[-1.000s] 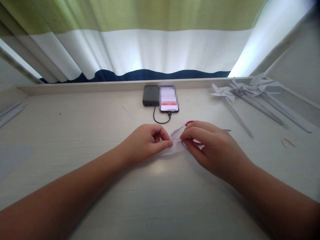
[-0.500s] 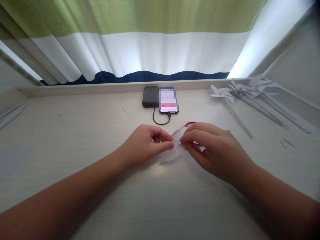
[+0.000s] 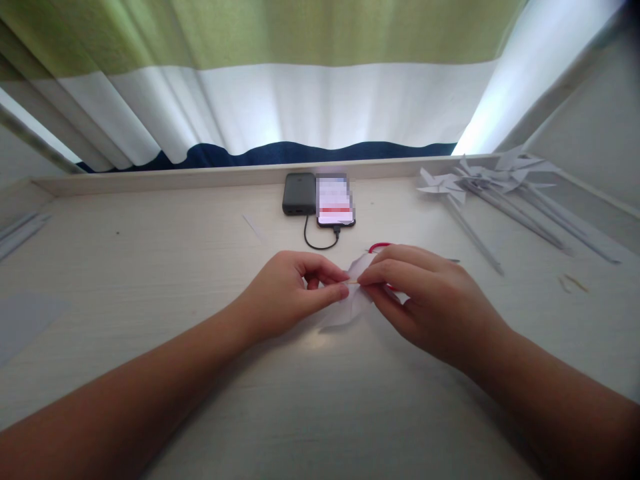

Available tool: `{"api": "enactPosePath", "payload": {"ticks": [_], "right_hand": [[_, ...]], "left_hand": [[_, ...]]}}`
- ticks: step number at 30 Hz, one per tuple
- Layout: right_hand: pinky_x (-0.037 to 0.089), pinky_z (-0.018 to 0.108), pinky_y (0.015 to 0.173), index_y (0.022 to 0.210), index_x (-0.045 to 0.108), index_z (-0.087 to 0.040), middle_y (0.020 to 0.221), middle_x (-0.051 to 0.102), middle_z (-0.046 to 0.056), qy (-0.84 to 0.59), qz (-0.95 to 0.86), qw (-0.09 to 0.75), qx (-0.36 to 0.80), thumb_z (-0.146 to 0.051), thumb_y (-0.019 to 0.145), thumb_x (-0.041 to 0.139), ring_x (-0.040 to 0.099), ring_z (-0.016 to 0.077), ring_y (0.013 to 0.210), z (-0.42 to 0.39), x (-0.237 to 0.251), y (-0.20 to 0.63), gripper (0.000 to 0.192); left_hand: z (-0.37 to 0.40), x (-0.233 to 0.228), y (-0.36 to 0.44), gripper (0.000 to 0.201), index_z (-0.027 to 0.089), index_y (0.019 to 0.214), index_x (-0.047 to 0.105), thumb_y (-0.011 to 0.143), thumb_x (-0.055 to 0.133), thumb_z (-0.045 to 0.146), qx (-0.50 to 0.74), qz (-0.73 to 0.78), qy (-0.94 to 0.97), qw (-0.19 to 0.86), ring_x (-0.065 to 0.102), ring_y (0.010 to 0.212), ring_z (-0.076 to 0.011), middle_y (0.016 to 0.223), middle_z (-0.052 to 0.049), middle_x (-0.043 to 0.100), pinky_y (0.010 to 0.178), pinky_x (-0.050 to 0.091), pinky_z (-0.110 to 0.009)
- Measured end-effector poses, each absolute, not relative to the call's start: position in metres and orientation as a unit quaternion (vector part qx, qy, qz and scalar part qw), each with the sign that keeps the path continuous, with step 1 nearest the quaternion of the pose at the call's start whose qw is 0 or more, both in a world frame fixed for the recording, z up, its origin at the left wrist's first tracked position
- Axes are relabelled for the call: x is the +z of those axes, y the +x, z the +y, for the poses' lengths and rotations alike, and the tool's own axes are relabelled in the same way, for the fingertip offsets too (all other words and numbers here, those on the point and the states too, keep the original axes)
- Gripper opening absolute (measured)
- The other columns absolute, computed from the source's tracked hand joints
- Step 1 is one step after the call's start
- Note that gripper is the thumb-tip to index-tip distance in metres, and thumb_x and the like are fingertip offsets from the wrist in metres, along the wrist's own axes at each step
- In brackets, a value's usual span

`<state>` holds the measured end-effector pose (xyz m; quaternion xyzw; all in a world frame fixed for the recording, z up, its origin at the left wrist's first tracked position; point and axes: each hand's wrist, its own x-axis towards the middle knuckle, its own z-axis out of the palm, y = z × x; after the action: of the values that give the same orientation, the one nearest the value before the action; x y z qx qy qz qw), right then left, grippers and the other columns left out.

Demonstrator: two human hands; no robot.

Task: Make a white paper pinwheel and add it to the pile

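Between my two hands runs a thin wooden toothpick (image 3: 353, 282), over a folded piece of white paper (image 3: 349, 311). Thumb and fingertips of my left hand (image 3: 290, 291) are closed at its left end. My right hand (image 3: 430, 290) pinches the other end with its fingertips. The paper shows above and below the fingers; whether the toothpick goes through it I cannot tell. Scissors with a red handle (image 3: 379, 247) lie behind my right hand, mostly covered by it.
At the back stand a dark power bank (image 3: 299, 194) and a phone (image 3: 336, 200) joined by a cable. Several paper pinwheels (image 3: 443, 185) on rolled sticks lie at the right, near toothpick bits (image 3: 575, 283). Paper rolls (image 3: 23, 233) and a white sheet (image 3: 30, 323) are at the left.
Both hands hold the same pinch on the toothpick, with almost no movement. The whole view has shifted very slightly.
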<state>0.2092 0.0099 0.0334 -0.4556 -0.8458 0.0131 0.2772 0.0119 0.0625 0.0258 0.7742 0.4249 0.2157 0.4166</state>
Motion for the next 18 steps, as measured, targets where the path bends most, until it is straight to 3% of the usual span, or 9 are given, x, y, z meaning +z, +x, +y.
{"api": "enactPosePath", "payload": {"ticks": [18], "right_hand": [[0.046, 0.032, 0.072, 0.084, 0.065, -0.017, 0.084, 0.064, 0.007, -0.447, -0.851, 0.277, -0.004, -0.017, 0.087, 0.05, 0.058, 0.0186, 0.079, 0.0085, 0.0341, 0.2076, 0.016]], "left_hand": [[0.0607, 0.0273, 0.0131, 0.023, 0.023, 0.09, 0.074, 0.076, 0.065, 0.038, 0.214, 0.412, 0.786, 0.409, 0.054, 0.06, -0.0121, 0.071, -0.001, 0.069, 0.056, 0.042, -0.025]]}}
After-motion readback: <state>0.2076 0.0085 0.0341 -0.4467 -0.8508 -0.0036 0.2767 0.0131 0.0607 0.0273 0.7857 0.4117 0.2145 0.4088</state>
